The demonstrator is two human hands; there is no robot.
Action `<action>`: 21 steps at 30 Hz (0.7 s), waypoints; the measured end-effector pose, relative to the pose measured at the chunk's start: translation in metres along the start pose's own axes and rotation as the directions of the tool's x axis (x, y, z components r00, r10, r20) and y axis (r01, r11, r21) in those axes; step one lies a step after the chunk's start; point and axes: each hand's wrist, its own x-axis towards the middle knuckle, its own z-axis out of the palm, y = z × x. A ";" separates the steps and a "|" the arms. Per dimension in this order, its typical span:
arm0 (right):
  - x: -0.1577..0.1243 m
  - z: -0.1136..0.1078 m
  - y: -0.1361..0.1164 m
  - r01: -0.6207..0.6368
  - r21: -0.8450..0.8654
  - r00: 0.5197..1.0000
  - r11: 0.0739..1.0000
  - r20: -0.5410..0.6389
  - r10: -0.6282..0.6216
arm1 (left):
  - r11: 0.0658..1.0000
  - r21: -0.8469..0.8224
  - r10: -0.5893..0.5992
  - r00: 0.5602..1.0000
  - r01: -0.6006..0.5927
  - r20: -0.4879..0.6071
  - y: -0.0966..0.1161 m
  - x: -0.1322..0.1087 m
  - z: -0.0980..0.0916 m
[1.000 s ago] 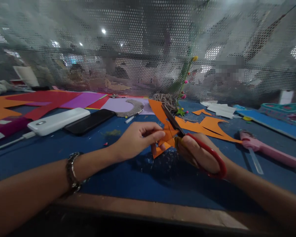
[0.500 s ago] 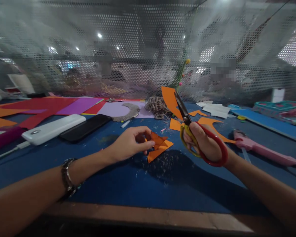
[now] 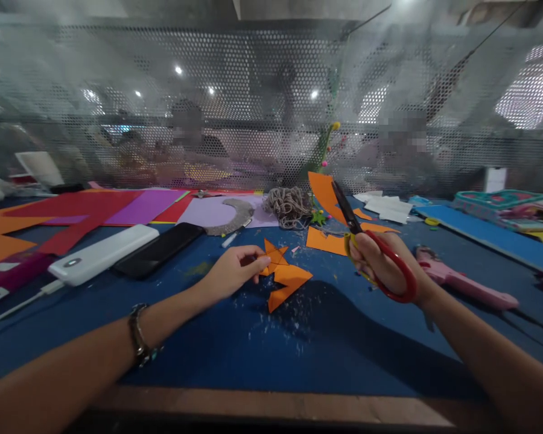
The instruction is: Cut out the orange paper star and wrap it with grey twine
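Observation:
My left hand (image 3: 233,272) pinches the edge of a small orange paper star shape (image 3: 282,278) that lies on the blue table mat (image 3: 262,343). My right hand (image 3: 380,262) grips red-and-yellow-handled scissors (image 3: 366,247), blades pointing up and away. An orange paper offcut (image 3: 324,193) hangs at the blades. More orange scraps (image 3: 328,241) lie just left of the right hand.
A white power bank (image 3: 99,253) and a black phone (image 3: 158,248) lie at left. Red, purple and orange sheets (image 3: 113,205) lie at the back left. A twine bundle (image 3: 289,205), a pink glue gun (image 3: 457,280), a perforated screen (image 3: 253,102) with people behind it.
The scissors came off the orange piece and lifted to the right with an offcut. My left hand lowered the cut star shape onto the mat.

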 end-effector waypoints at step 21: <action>0.094 -0.074 0.029 -0.117 -0.692 0.993 0.712 -0.084 0.082 | 0.992 -0.121 -0.031 0.996 0.041 0.081 -0.015 0.004 0.001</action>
